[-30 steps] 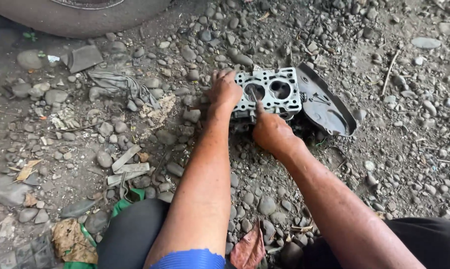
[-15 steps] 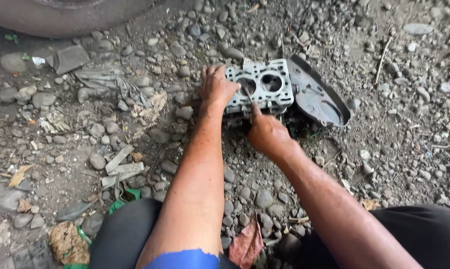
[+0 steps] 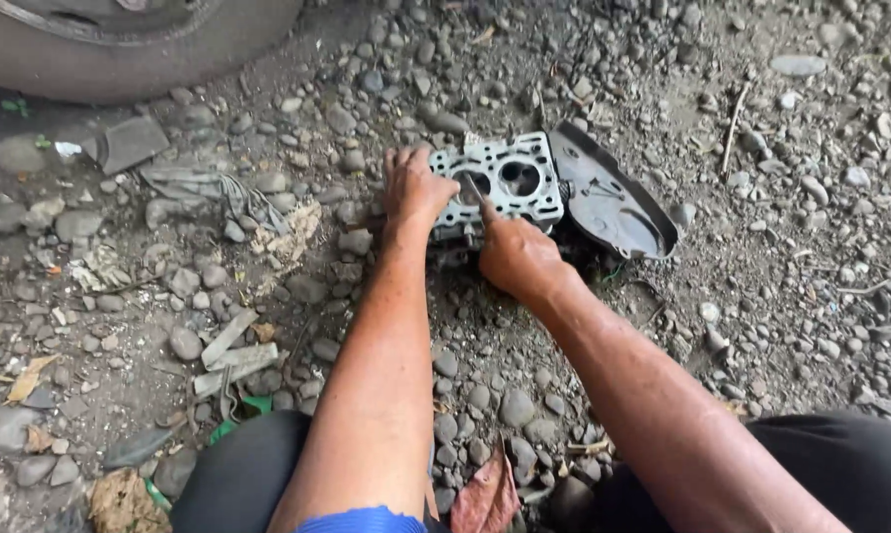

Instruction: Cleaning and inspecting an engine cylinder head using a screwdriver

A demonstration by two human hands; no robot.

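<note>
My left hand (image 3: 418, 190) is clamped on the metal block (image 3: 500, 183), right hand (image 3: 518, 255) closed on a thin tool (image 3: 473, 188); loose gravel (image 3: 791, 247) could let it skid.

Grey metal engine block (image 3: 505, 183) with two round bores, flat on gravel
</note>
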